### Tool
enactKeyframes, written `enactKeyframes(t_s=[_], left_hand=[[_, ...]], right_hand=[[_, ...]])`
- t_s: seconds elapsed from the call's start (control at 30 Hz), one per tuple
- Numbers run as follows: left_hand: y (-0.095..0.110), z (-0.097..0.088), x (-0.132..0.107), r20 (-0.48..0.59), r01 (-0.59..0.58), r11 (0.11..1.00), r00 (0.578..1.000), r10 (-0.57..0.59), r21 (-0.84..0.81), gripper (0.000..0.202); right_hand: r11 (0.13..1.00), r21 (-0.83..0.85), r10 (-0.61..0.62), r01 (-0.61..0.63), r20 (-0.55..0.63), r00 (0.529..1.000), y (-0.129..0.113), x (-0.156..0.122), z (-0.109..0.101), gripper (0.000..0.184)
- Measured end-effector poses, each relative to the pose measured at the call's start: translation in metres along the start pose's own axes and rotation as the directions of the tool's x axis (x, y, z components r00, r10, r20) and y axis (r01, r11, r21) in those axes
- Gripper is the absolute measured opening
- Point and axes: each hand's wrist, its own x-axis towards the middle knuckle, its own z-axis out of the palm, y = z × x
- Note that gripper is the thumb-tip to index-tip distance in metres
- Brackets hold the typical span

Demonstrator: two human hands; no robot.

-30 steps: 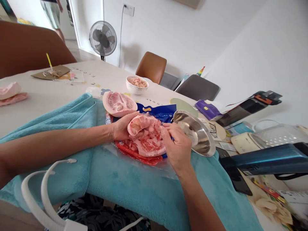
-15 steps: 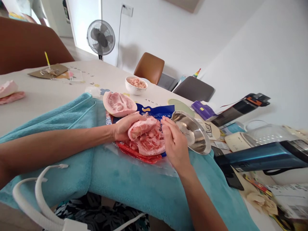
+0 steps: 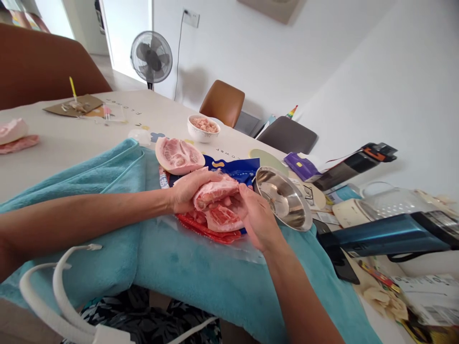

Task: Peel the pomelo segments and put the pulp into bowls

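My left hand [image 3: 188, 189] is wrapped round a chunk of pink pomelo [image 3: 215, 191], its torn flesh facing right. Against the chunk's right side, my right hand [image 3: 256, 210] has its fingers curled in at the flesh; some fingertips are hidden. Below lie pomelo scraps and a piece of rind [image 3: 225, 220] on a red and blue plastic bag [image 3: 211, 230]. A hollow half of pomelo rind [image 3: 181, 156] rests behind my left hand. Just right of my right hand, a steel bowl [image 3: 299, 210] sits tilted.
A white bowl [image 3: 203, 135] of peeled pomelo flesh stands farther back. A teal towel [image 3: 172, 272] covers the table's near edge. At right lie a blue bottle [image 3: 387, 234], a dark phone [image 3: 346, 267] and a purple pack [image 3: 303, 166]. More rind [image 3: 14, 133] lies far left.
My right hand has moved left from beside the pomelo onto the chunk, its fingers now curled against the flesh. My left hand keeps its hold, with the chunk slightly turned.
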Motion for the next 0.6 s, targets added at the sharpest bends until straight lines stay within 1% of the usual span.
enactKeyframes(t_s=[0.07, 0.1, 0.17, 0.2, 0.23, 0.27, 0.33, 0.43, 0.5, 0.53, 0.6], left_hand=[[0.000, -0.003, 0.001, -0.062, -0.053, 0.999, 0.997, 0.053, -0.004, 0.035], [0.001, -0.005, 0.003, -0.095, -0.074, 0.997, 0.993, 0.073, -0.017, 0.033], [0.005, -0.010, 0.006, -0.157, -0.113, 0.992, 0.982, 0.103, -0.056, 0.030], [0.006, -0.012, 0.007, -0.182, -0.129, 0.989, 0.977, 0.114, -0.071, 0.029], [0.008, -0.013, 0.009, -0.193, -0.134, 0.988, 0.974, 0.117, -0.076, 0.031], [0.009, -0.013, 0.009, -0.202, -0.127, 0.989, 0.973, 0.110, -0.072, 0.033], [0.009, -0.011, 0.010, -0.203, -0.106, 0.992, 0.975, 0.091, -0.062, 0.035], [0.005, -0.006, 0.010, -0.197, -0.118, 0.992, 0.975, 0.106, -0.050, 0.029], [0.001, -0.006, 0.010, -0.211, -0.171, 0.985, 0.963, 0.165, -0.009, 0.026], [0.000, -0.006, 0.010, -0.219, -0.196, 0.980, 0.956, 0.196, 0.020, 0.026], [-0.002, -0.007, 0.009, -0.221, -0.227, 0.971, 0.945, 0.239, 0.081, 0.027]], right_hand=[[0.999, -0.038, -0.005, 0.003, -0.063, 0.998, -0.003, -0.007, -0.006, 0.035], [0.999, -0.046, 0.000, -0.006, -0.125, 0.992, -0.005, -0.010, -0.008, 0.035], [0.998, -0.066, -0.009, -0.009, -0.271, 0.962, -0.009, -0.014, -0.011, 0.034], [0.996, -0.093, -0.039, 0.008, -0.331, 0.943, -0.011, -0.015, -0.012, 0.033], [0.991, -0.132, -0.080, 0.033, -0.366, 0.927, -0.013, -0.014, -0.011, 0.030], [0.983, -0.172, -0.118, 0.056, -0.373, 0.920, -0.013, -0.013, -0.010, 0.028], [0.969, -0.233, -0.154, 0.078, -0.327, 0.933, -0.011, -0.008, -0.005, 0.029], [0.945, -0.308, -0.177, 0.106, -0.213, 0.961, -0.006, 0.003, 0.005, 0.048], [0.908, -0.389, -0.232, 0.157, -0.153, 0.961, -0.001, 0.007, 0.011, 0.059], [0.884, -0.429, -0.264, 0.186, -0.129, 0.956, 0.001, 0.009, 0.014, 0.061], [0.841, -0.488, -0.321, 0.236, -0.098, 0.942, 0.005, 0.010, 0.017, 0.058]])
